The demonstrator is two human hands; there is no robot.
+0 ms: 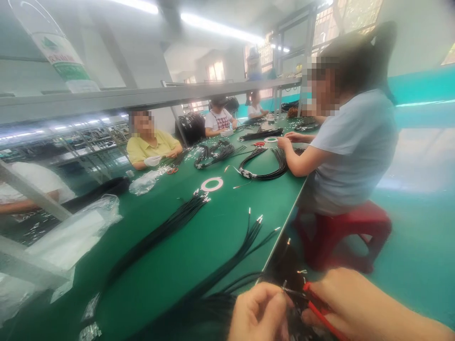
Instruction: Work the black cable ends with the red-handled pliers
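Two bare hands at the bottom edge of the head view, just off the near rim of a long green table [199,255]. Left hand [259,315] curled nearly closed, fingertips pinched on the metal-tipped end of a thin black wire [289,290]. Right hand [359,303] close beside it, fingers folded round red-handled cutters [318,310], tool nose touching the wire end between the two hands. More loose wires with bright tips [302,272] just above the hands, below the table edge; exact resting place hard to tell in the blur.

Fanned across the tabletop ahead of the hands, two long bundles of black wires: one [167,227] toward the left, one [245,241] nearer the right edge, both with silver ends pointing away. Beyond them, a white tape ring [212,184] flat on the green surface, and a coiled black loop of wires [265,166] further on. Clear plastic bags [71,232] heaped at the left.

Seated on a red stool [341,232] at the right, a co-worker in a pale blue shirt [355,147], forearms on the table. Across the table, another person in a yellow shirt [149,144]; more workers further down the line.
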